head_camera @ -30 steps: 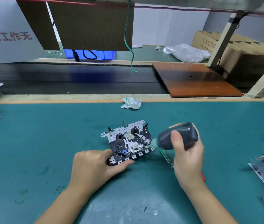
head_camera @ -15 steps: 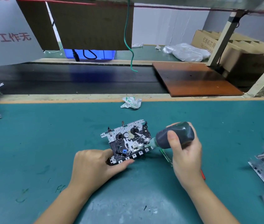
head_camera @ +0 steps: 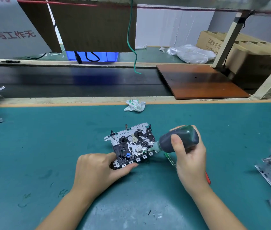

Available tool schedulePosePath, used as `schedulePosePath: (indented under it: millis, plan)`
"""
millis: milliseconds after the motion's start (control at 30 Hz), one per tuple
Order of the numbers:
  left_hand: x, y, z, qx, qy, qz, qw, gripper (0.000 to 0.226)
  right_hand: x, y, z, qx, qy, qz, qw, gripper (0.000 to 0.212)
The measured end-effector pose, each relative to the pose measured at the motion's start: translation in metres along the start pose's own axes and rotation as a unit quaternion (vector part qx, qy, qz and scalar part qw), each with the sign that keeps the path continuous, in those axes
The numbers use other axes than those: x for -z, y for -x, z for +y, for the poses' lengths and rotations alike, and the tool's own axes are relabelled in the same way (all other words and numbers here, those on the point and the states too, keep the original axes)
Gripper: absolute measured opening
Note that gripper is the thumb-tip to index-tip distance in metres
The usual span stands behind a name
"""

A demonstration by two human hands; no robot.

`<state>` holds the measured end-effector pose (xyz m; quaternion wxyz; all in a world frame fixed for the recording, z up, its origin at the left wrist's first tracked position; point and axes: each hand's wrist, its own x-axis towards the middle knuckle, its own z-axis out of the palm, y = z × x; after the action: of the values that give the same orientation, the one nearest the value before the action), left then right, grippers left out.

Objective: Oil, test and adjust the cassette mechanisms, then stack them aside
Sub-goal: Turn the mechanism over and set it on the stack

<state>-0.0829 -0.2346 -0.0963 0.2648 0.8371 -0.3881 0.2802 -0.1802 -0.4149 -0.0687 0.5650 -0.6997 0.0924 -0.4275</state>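
The oil bottle (head_camera: 179, 140) has crept leftward, nozzle meeting the cassette mechanism (head_camera: 131, 145) mid-mat. The left hand (head_camera: 98, 170) pinches its near edge to steady it; the right hand (head_camera: 189, 156) squeezes the bottle. Beyond lies a crumpled tissue (head_camera: 134, 105).

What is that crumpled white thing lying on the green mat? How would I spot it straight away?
Start at the green mat and follow its far edge toward the middle. There lies a crumpled white wrapper, well beyond the cassette mechanism that the hands are working on. It is the only soft, wrinkled item on the mat, white with green markings.
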Motion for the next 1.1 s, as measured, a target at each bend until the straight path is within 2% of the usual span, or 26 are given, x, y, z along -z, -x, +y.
schedulePosePath:
  millis: [433,533,700,867,1000,1067,1100]
  plan:
    - [0.001,0.000,0.000,0.007,-0.002,-0.002,1.000,0.064,0.000,-0.002,-0.002,0.020,-0.026,0.021,0.999,0.015]
    - [0.000,0.000,-0.001,0.013,-0.003,-0.013,1.000,0.073,0.002,-0.005,-0.001,0.010,-0.029,0.033,0.999,0.018]
    - [0.000,0.001,-0.001,0.023,0.001,-0.019,1.000,0.076,0.007,-0.012,0.018,-0.067,0.021,0.053,0.996,0.034]
    - [0.001,0.000,0.000,0.026,0.006,-0.019,0.999,0.076,0.014,-0.022,0.031,-0.102,0.052,0.054,0.992,0.047]
    - [0.002,-0.001,0.001,0.035,0.014,-0.021,0.999,0.076,0.017,-0.026,0.037,-0.139,0.097,0.017,0.985,0.047]
    - [0.004,-0.002,0.002,0.042,0.018,-0.029,0.999,0.078,0.014,-0.024,0.034,-0.137,0.123,0.025,0.983,0.047]
    - [0.005,-0.001,0.002,0.044,0.019,-0.034,0.998,0.080,0.013,-0.022,0.032,-0.109,0.144,0.053,0.982,0.046]
